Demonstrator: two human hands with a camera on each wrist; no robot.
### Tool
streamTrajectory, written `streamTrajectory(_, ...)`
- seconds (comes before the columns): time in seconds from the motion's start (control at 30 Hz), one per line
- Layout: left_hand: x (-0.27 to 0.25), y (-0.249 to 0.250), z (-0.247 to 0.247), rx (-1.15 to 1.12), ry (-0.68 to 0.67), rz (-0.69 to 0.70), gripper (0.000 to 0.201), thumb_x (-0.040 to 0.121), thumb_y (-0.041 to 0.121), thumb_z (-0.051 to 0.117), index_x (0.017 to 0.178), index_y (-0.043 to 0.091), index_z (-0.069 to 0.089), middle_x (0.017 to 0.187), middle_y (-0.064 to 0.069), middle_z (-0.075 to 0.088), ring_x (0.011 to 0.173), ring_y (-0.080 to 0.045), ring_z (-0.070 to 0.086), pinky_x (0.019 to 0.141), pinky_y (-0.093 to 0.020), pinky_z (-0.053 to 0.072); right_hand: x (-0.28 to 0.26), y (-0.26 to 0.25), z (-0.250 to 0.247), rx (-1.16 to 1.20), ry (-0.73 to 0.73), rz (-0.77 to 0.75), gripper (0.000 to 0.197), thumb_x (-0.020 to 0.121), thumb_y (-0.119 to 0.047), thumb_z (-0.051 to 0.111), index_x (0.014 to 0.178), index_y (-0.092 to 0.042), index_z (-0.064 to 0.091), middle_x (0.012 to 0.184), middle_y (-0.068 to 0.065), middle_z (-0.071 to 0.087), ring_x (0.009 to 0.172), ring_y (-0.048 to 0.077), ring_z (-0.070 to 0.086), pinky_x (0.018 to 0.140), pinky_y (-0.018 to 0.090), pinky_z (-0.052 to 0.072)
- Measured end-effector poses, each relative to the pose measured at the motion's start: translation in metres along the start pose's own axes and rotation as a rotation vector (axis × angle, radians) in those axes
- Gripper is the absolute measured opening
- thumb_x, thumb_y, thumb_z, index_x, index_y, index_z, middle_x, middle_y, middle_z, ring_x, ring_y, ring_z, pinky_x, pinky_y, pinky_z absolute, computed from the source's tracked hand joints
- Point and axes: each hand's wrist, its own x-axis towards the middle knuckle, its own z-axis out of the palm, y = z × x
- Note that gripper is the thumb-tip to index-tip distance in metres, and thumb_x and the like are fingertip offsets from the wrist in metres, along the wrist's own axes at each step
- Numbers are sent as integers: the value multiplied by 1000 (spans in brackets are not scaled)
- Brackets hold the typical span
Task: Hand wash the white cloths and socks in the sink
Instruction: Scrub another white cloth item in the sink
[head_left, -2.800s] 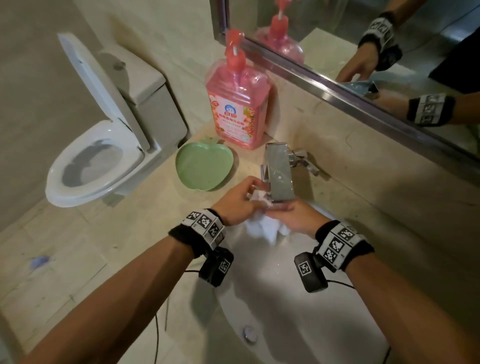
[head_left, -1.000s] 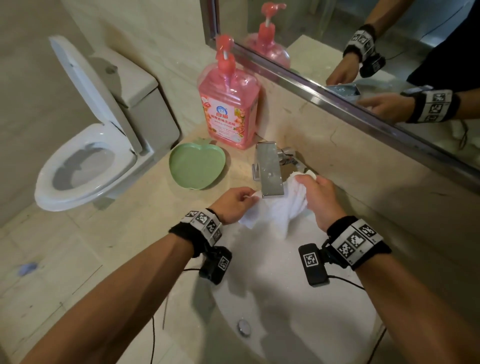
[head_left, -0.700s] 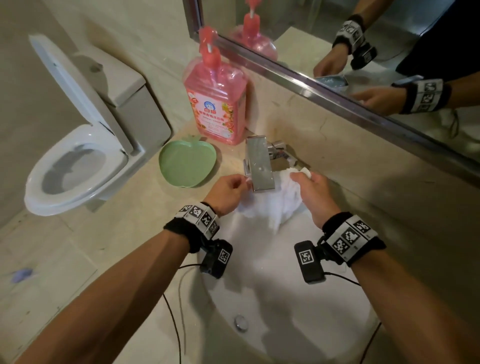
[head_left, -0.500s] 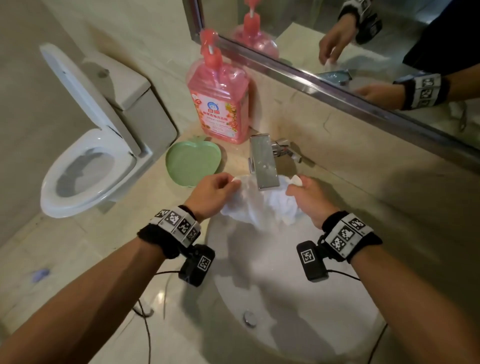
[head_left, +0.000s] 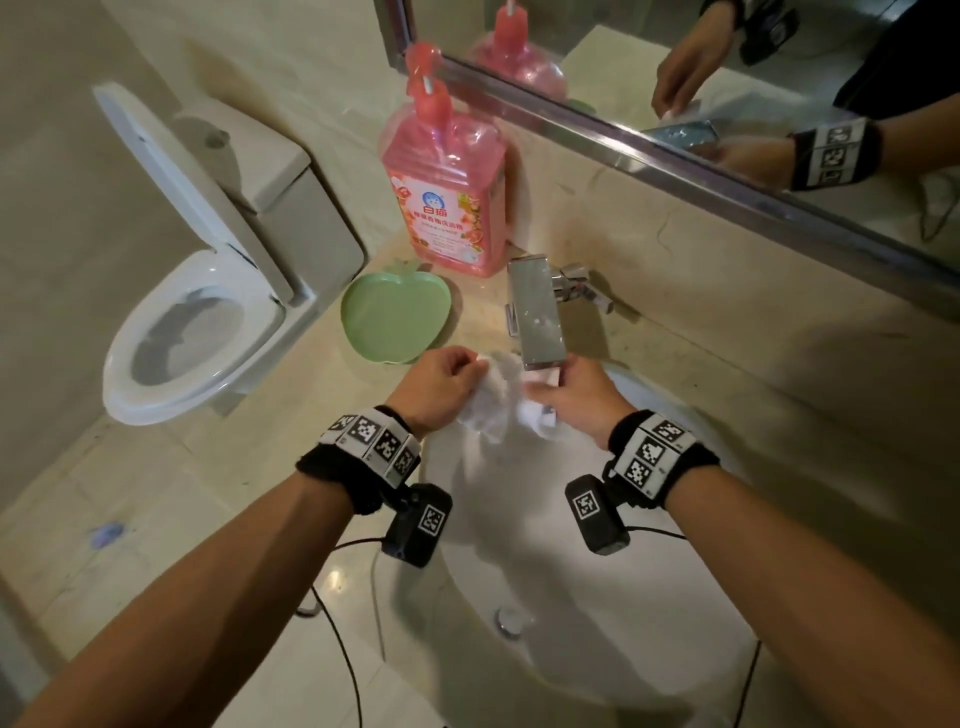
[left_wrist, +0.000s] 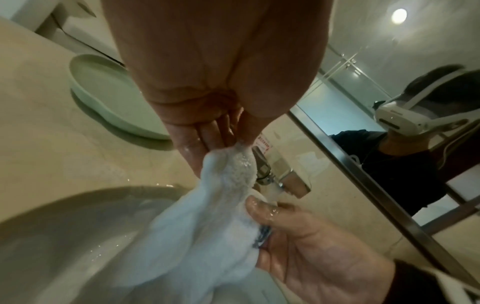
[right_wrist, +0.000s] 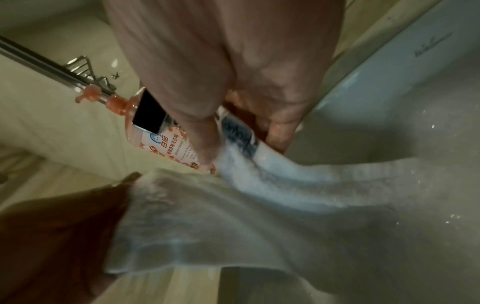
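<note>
A wet white cloth (head_left: 493, 405) hangs bunched between both hands under the square chrome tap (head_left: 537, 317), over the back of the white sink (head_left: 597, 649). My left hand (head_left: 441, 387) pinches its left end (left_wrist: 228, 164). My right hand (head_left: 569, 397) grips the right end, where a dark printed mark shows (right_wrist: 239, 133). Water runs from the spout (left_wrist: 272, 189) onto the cloth and my right thumb (left_wrist: 262, 211). The cloth (right_wrist: 233, 205) sags below the hands toward the basin.
A pink pump bottle of soap (head_left: 444, 192) stands left of the tap by the wall. A green apple-shaped dish (head_left: 395, 312) lies on the counter beside it. A mirror (head_left: 727, 78) runs along the back wall. An open toilet (head_left: 197, 312) stands at the left. The drain (head_left: 511, 618) is at the basin bottom.
The hands have drawn closer together under the tap, bunching the cloth that was spread wider a second ago. The right hand came down from beside the tap handle to below the spout.
</note>
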Motion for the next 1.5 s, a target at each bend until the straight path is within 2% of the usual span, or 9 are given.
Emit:
streamTrajectory(0.2,25,9,37,-39,-1,-58,11,96,11,56,92,3,63,75,-10,61,63,-22,57,70,-42,55,3,3,-17,-35,143,-54,21,100,-16,56,97,-36,64,102,6,72,81,19,63,63,31,58)
streamTrajectory(0.3,38,20,50,-134,-7,-102,15,93,0,57,106,-6,63,96,-22,70,81,-35,67,80,-54,58,5,9,-27,-31,190,-81,24,103,-19,53,122,-19,67,110,10,70,89,21,61,85,46,55)
streamTrajectory(0.43,45,24,58,-265,5,-157,26,90,-8,60,116,-9,61,108,-27,68,79,-32,66,76,-52,60,6,18,-38,-47,180,-100,35,103,-24,51,134,-14,62,91,4,66,76,18,54,75,34,49)
streamTrajectory(0.57,38,17,58,-350,34,-224,12,94,2,59,104,-4,58,91,-21,64,70,-26,62,61,-36,58,7,21,-37,-61,183,-95,36,104,-30,49,134,-15,62,91,-14,64,86,7,58,81,28,50)
streamTrajectory(0.67,31,10,58,-367,15,-250,6,95,0,55,101,2,53,86,-16,64,65,-21,63,54,-31,58,1,18,-20,-53,103,-160,24,104,-34,49,122,-30,64,82,-24,68,75,-7,62,64,10,47)
streamTrajectory(0.8,27,6,57,-308,40,-215,17,97,0,51,82,0,59,69,-8,66,57,-15,64,50,-23,55,-7,22,4,-165,3,-210,28,104,-28,49,117,-13,69,108,2,72,98,16,67,84,30,54)
streamTrajectory(1.17,23,9,56,-377,28,-229,31,91,-4,50,66,6,65,67,-12,69,68,-27,67,73,-42,61,-16,28,7,-433,-45,-254,68,85,-31,77,146,-19,49,125,1,65,106,16,61,92,30,51)
streamTrajectory(1.33,26,1,46,332,-63,-122,27,95,38,52,98,13,62,95,-6,70,86,-24,68,74,-34,49,-11,31,-13,-161,47,-209,39,94,-2,51,119,-23,71,103,8,74,84,30,68,76,34,54)
streamTrajectory(1.5,17,-15,41,405,-249,206,56,83,22,47,139,12,46,138,-11,50,124,-26,47,103,-31,37,-16,20,-33,65,62,-135,36,82,-17,47,79,-39,76,75,2,72,68,21,62,58,30,49)
